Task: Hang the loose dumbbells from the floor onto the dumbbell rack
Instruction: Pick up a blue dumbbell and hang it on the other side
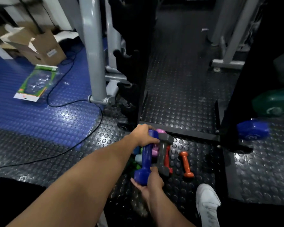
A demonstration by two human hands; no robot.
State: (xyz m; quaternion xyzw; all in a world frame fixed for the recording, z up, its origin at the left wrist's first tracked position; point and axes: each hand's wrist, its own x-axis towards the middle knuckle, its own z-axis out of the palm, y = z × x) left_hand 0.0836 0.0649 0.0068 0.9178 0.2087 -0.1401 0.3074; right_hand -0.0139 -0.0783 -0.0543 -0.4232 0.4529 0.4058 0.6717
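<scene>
- The left hand [142, 134] curls its grip over the far head of a glossy dark-blue dumbbell [146, 157], fingers wrapped round the top.
- The right hand [152, 181] cups the near head of the same dumbbell from below, thumb and fingers closed round it, so the dumbbell is held between both hands above the floor, its length running away from the person.
- Just right of it lies a grey dumbbell [163, 154]; whether the right fingers also touch it cannot be told.
- A pink dumbbell [156, 145] sits between the blue and the grey, mostly hidden.
- A red dumbbell [167, 158] lies beside the grey one, and a small orange dumbbell [186, 164] lies apart on the black studded rubber floor [179, 95].
- Green and pale teal dumbbells [137, 158] show under the left wrist, blurred.
- The black metal dumbbell rack [184, 133] stands just beyond the pile; its notched upright rises at the left.
- A blue dumbbell head [252, 130] and a dark-green one [272, 102] hang at the rack's right side.
- A white shoe [206, 203] rests on the floor at lower right.
- A cardboard box [39, 46] and a black cable [69, 104] lie on the blue floor area at left.
</scene>
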